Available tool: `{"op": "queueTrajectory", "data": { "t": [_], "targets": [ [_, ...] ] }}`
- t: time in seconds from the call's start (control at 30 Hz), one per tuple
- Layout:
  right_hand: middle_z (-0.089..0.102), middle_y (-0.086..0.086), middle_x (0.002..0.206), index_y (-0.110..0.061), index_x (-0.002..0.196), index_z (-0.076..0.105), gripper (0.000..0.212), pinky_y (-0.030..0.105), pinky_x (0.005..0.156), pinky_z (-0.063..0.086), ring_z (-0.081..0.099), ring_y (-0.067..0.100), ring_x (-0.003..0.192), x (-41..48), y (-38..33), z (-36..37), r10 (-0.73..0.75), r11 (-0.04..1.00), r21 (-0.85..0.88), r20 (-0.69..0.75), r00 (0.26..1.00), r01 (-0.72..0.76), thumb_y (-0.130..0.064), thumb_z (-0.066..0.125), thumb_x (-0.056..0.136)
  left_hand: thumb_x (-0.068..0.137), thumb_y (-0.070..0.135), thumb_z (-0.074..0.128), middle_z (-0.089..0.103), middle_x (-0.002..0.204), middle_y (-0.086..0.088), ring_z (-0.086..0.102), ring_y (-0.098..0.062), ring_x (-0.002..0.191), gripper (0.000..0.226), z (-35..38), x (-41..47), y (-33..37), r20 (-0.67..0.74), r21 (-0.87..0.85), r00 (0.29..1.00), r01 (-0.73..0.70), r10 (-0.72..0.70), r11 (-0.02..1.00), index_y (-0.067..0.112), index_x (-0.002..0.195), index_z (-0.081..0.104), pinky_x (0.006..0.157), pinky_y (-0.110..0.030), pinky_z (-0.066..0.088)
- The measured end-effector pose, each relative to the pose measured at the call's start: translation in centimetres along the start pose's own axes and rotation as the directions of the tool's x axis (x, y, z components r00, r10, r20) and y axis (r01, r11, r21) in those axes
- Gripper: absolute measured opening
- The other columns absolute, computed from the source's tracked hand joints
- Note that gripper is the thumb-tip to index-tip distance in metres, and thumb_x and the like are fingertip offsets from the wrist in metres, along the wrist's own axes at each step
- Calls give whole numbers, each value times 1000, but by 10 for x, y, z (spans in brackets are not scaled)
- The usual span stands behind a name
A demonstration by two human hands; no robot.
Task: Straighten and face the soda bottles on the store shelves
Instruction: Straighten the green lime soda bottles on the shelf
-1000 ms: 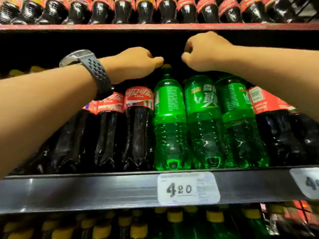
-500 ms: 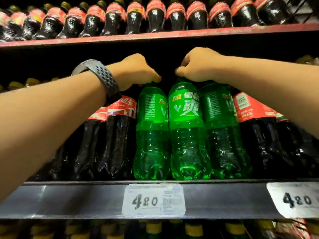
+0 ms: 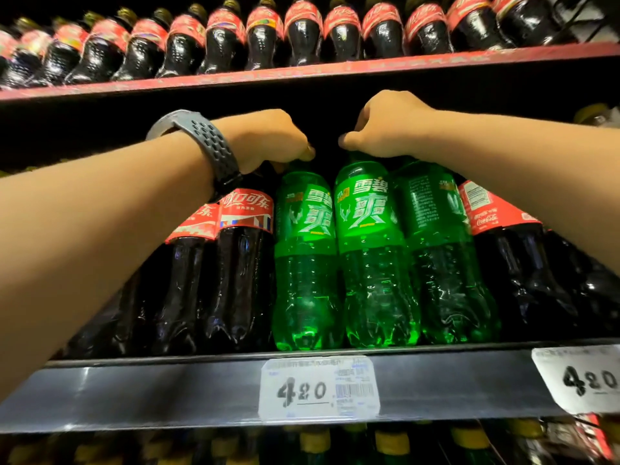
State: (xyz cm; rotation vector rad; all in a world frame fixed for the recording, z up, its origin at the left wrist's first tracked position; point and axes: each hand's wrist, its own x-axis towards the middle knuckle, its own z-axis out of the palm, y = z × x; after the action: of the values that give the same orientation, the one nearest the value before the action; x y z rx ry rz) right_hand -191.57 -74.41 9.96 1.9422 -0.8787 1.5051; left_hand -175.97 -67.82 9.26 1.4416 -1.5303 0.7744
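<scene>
Gripping two green soda bottles by their tops, a person faces stock on a store's middle shelf (image 3: 134, 387). The left hand (image 3: 268, 139), a grey watch (image 3: 201, 142) on its wrist, curls its fingers over the top of the left green bottle (image 3: 305, 263). The right hand (image 3: 382, 125) closes the same way over the middle green bottle (image 3: 372, 256), whose cap is hidden under the fingers. Both bottles stand at the shelf's front edge, side by side, white-lettered logos turned outward above a handwritten price tag (image 3: 318, 389).

The step in hand appears to be the twist that brings each label to the front, and for these two it looks all but done. The third green bottle (image 3: 443, 250), just beside the middle one and below the right forearm, shows its small-print panel instead of the logo. The next move therefore likely calls for taking that bottle by the neck and rotating it roughly half a turn without tipping its neighbours. The nearest cola bottle (image 3: 513, 280) on its right also shows a side panel and may want the same. Dark cola bottles (image 3: 241, 263) stand to the left, and another row lines the red-edged upper shelf (image 3: 335, 68).
</scene>
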Motion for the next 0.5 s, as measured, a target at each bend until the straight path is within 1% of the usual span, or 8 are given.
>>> {"op": "queueTrajectory", "data": {
  "t": [0.03,0.1,0.13,0.2,0.27,0.33,0.37,0.5],
  "targets": [
    [66,10,108,-11,109,66,49,27,75,45,60,30,99,-1,0,0,-3,1000,0,15,1000,3,-50,64,80,85,29,68,69,93,-12,63,-25,78,29,-1,-1,0,11,-8,1000,0,1,1000,4,99,68,71,-32,53],
    [67,10,107,-9,109,67,44,26,75,45,61,29,97,-1,0,0,10,1000,24,34,999,-10,-45,64,82,84,37,69,64,78,-3,57,-16,65,29,0,-2,0,-15,-6,1000,-9,9,1000,8,89,66,56,-24,44],
    [67,9,105,-10,108,67,44,27,75,47,62,28,96,-1,0,0,21,999,39,31,999,-23,-44,66,81,82,40,71,60,74,1,53,-12,62,29,2,-3,0,-37,-14,999,-14,13,1000,12,85,65,51,-22,41],
    [67,8,105,-11,108,67,50,29,78,48,61,27,97,-3,1,0,37,998,45,1,999,-37,-51,69,77,77,38,76,59,74,4,51,-8,62,28,5,-1,-1,-64,-62,998,-22,18,998,14,85,65,48,-18,40],
    [66,8,107,-13,108,67,54,29,78,47,60,28,100,-4,1,0,40,999,35,-21,999,-39,-56,68,75,77,32,77,63,79,-1,53,-12,65,28,5,-1,-3,-61,-88,998,-16,11,996,9,90,68,54,-18,43],
    [66,7,106,-16,105,69,47,27,75,44,60,27,100,-5,2,-1,28,999,33,-22,999,-28,-54,66,78,78,28,76,70,93,-10,57,-18,74,30,3,0,-3,-46,-107,999,-12,7,994,6,97,70,67,-26,46],
    [66,6,105,-17,103,70,43,27,75,43,60,27,99,-5,2,-1,25,999,39,-16,1000,-25,-52,65,79,79,27,76,70,98,-12,58,-19,78,29,2,-1,-3,-42,-116,999,-15,10,993,6,98,71,71,-29,48],
    [66,7,100,-13,100,70,36,27,71,41,60,26,92,-5,2,-2,49,993,105,28,998,-52,-44,67,82,81,25,74,71,104,-15,58,-19,80,28,2,-3,-5,-28,-128,999,-35,32,991,5,101,71,73,-31,48]
  ]
}}
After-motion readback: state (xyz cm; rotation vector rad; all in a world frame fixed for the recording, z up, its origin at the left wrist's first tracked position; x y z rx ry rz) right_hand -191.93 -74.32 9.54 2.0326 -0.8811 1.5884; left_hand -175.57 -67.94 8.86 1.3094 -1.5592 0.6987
